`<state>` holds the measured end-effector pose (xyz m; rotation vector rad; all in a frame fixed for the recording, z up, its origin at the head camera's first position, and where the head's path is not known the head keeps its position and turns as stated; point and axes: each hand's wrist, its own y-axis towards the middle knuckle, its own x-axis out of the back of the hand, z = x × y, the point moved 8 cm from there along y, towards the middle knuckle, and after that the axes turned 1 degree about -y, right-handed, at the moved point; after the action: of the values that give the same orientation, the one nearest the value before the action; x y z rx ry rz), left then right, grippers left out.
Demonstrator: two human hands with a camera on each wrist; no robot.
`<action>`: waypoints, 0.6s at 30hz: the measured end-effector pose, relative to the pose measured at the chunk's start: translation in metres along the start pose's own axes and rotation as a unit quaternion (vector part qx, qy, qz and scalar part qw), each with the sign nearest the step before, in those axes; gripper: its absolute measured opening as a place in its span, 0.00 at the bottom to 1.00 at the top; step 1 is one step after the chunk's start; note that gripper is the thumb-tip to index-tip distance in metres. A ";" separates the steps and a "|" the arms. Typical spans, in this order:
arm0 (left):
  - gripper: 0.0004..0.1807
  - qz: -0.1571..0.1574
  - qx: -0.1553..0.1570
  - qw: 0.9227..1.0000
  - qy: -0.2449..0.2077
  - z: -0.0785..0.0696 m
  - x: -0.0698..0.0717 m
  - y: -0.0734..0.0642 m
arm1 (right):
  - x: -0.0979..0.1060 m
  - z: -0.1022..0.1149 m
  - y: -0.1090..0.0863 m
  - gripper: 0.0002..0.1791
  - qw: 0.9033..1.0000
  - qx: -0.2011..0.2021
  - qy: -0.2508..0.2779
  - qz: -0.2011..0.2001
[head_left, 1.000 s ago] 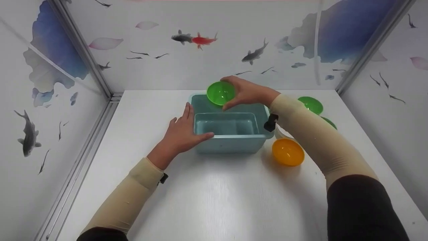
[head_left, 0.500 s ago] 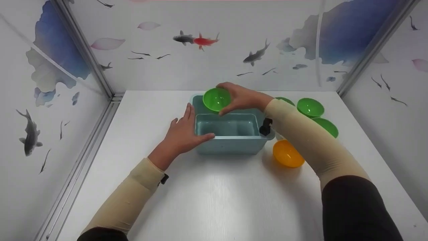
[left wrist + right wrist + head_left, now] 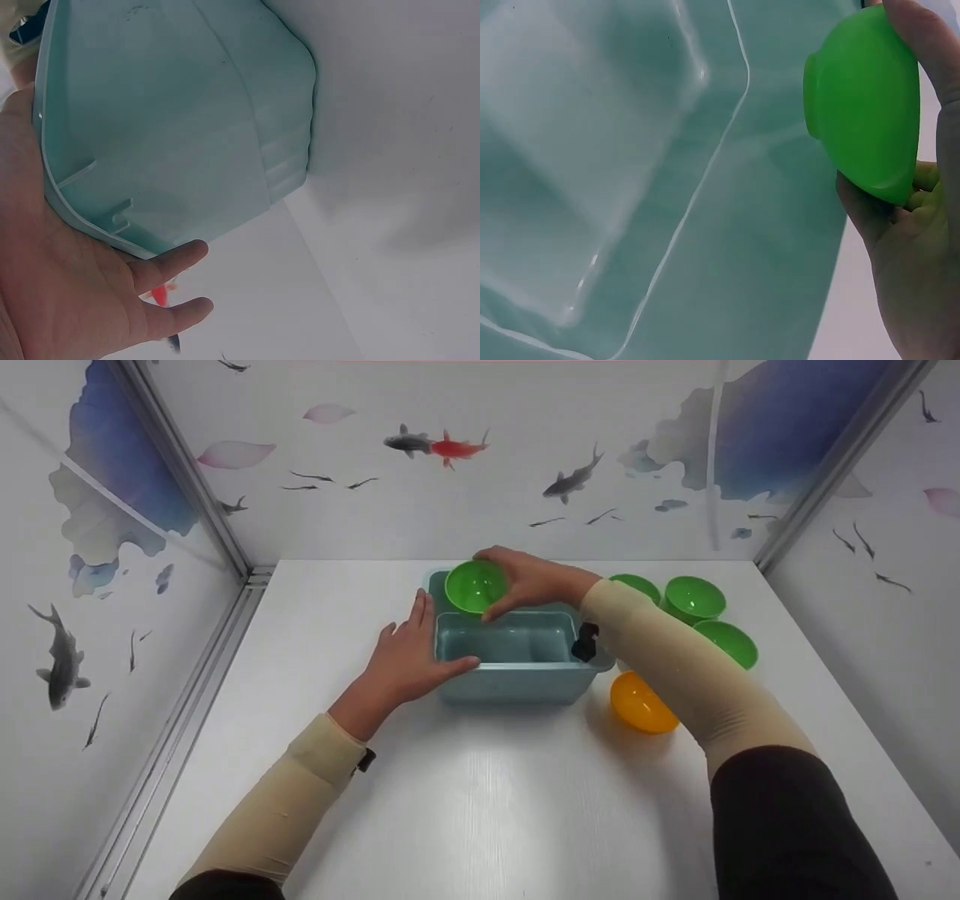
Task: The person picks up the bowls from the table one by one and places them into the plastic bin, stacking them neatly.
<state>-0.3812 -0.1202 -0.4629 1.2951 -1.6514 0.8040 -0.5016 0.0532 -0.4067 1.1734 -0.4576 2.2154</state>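
A light blue-green plastic basin (image 3: 517, 686) stands on the table in the head view. My left hand (image 3: 405, 660) lies along its left side, fingers straight and thumb stretched over the front rim. In the left wrist view, two fingers of that hand (image 3: 67, 277) reach past the rim. With thumb and fingers, my right hand (image 3: 536, 577) pinches the edge of a small green bowl (image 3: 472, 587), held tilted above the back left part of the basin. The right wrist view shows the bowl's rounded underside (image 3: 866, 105) over the basin.
Three more green bowls, one at the back (image 3: 636, 585), one beside it (image 3: 695, 598) and one nearer (image 3: 726, 645), stand right of the basin. An orange bowl (image 3: 641, 705) sits at its front right corner, partly behind my right forearm. Printed walls (image 3: 480, 525) enclose the table.
My right hand has carried the green bowl to the left and slightly down over the basin. The forearm's shift uncovers more of the green bowls at right. My left hand stays put.
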 end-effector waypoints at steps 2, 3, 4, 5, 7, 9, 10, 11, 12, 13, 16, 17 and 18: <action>0.77 0.000 -0.001 1.000 0.000 0.000 0.000 0.000 | -0.002 -0.002 0.003 0.63 1.000 0.000 0.000 0.002; 0.78 0.000 -0.001 1.000 0.003 -0.001 0.000 0.000 | -0.003 -0.003 0.004 0.63 1.000 -0.001 0.000 0.002; 0.78 0.000 0.000 1.000 0.005 0.000 0.000 0.000 | -0.004 -0.004 0.005 0.63 1.000 0.000 0.002 0.002; 0.79 0.000 0.001 1.000 0.005 0.000 0.000 0.000 | -0.005 -0.004 0.006 0.63 1.000 0.001 0.002 0.002; 0.79 -0.001 0.001 1.000 0.006 -0.001 0.000 0.000 | -0.008 -0.005 0.008 0.64 1.000 0.005 0.001 0.003; 0.79 0.000 0.003 1.000 0.006 -0.001 0.001 -0.001 | -0.012 -0.004 0.010 0.63 1.000 0.011 -0.007 0.004; 0.79 0.001 0.003 1.000 0.006 -0.001 0.001 -0.002 | -0.013 -0.004 0.011 0.63 1.000 0.015 -0.012 0.006; 0.79 0.002 0.003 1.000 0.005 -0.002 0.002 -0.002 | -0.015 -0.004 0.011 0.63 1.000 0.018 -0.017 0.007; 0.78 0.003 0.003 1.000 0.005 -0.002 0.002 -0.003 | -0.017 -0.004 0.012 0.63 1.000 0.021 -0.021 0.009; 0.78 0.004 0.002 1.000 0.005 -0.002 0.003 -0.003 | -0.018 -0.004 0.013 0.63 0.999 0.022 -0.025 0.010; 0.78 0.003 0.000 1.000 0.005 -0.003 0.003 -0.003 | -0.021 -0.003 0.013 0.63 0.999 0.024 -0.033 0.013; 0.77 0.003 0.000 1.000 0.004 -0.003 0.003 -0.003 | -0.023 -0.003 0.013 0.63 0.999 0.024 -0.033 0.015; 0.77 0.002 0.000 1.000 0.004 -0.003 0.002 -0.003 | -0.024 -0.003 0.013 0.63 0.999 0.025 -0.034 0.017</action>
<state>-0.3778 -0.1194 -0.4596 1.2873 -1.6493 0.8105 -0.5012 0.0363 -0.4288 1.2790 -0.4558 2.2322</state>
